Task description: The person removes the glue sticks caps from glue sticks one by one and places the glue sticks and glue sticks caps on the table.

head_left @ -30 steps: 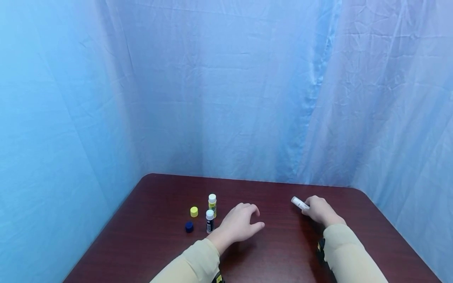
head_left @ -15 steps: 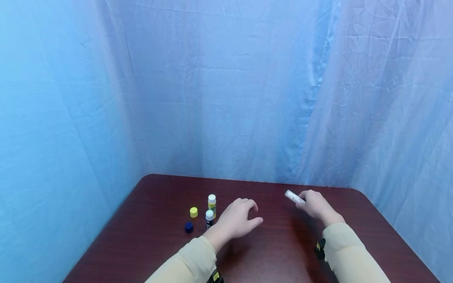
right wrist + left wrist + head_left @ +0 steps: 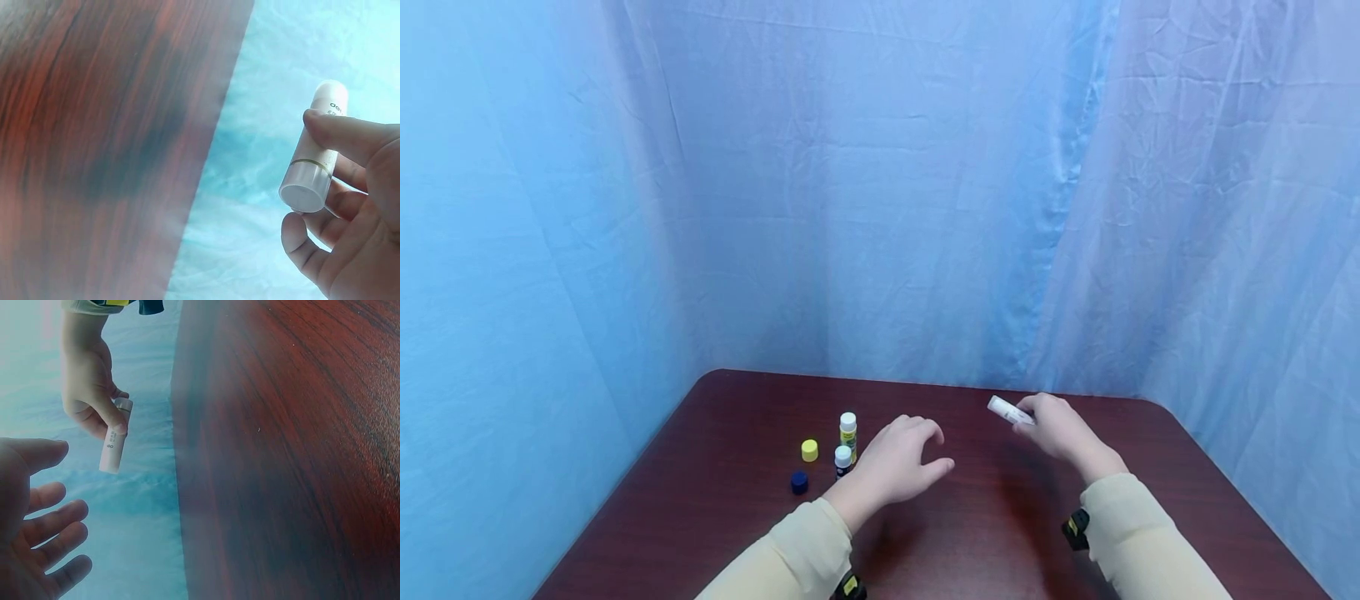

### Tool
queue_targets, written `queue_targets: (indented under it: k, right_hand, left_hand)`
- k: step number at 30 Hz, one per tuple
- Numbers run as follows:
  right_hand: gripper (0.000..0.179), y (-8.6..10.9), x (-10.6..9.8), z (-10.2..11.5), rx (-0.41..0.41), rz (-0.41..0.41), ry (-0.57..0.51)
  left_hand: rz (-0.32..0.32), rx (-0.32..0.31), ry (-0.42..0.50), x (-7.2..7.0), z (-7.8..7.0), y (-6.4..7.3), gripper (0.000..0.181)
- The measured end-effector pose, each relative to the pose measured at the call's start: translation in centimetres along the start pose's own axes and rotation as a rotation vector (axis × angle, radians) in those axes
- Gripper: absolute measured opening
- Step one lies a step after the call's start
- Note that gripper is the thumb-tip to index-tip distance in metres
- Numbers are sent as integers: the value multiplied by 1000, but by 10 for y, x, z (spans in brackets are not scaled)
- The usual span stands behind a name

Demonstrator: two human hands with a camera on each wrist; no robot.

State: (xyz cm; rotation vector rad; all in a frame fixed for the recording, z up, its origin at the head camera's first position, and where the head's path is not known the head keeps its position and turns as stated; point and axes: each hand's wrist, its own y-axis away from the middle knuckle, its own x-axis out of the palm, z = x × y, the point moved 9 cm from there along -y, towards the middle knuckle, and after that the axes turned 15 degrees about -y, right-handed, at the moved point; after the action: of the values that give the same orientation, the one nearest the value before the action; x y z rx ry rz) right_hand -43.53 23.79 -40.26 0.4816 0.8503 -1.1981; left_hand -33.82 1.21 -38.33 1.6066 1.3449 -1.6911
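Observation:
My right hand [image 3: 1062,427] pinches a white glue stick [image 3: 1009,410] between thumb and fingers, held above the far right part of the table. In the right wrist view the glue stick [image 3: 312,156] lies tilted across the fingers, its clear end toward the camera. Over the middle of the table hovers my left hand [image 3: 891,462], thumb apart from loosely bent fingers, holding nothing. Just left of it stand a yellow-labelled glue stick [image 3: 848,435] and a dark-labelled glue stick [image 3: 843,457], both white-topped. The left forearm and hand partly cover the dark one.
A yellow cap [image 3: 809,451] and a dark blue cap [image 3: 799,482] lie left of the standing glue sticks. The dark red wooden table [image 3: 737,533] ends at a pale blue curtain [image 3: 887,208] behind and at both sides.
My right hand has lifted the white glue stick and carried it left and farther back. The left hand has moved slightly up and left, covering more of the dark-labelled stick.

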Motion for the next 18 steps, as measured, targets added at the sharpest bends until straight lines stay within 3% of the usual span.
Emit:
queue_targets:
  k: [18]
  right_hand:
    - [13, 10, 1, 57, -153, -24, 39]
  left_hand:
    - [-52, 22, 10, -21, 10, 9, 29]
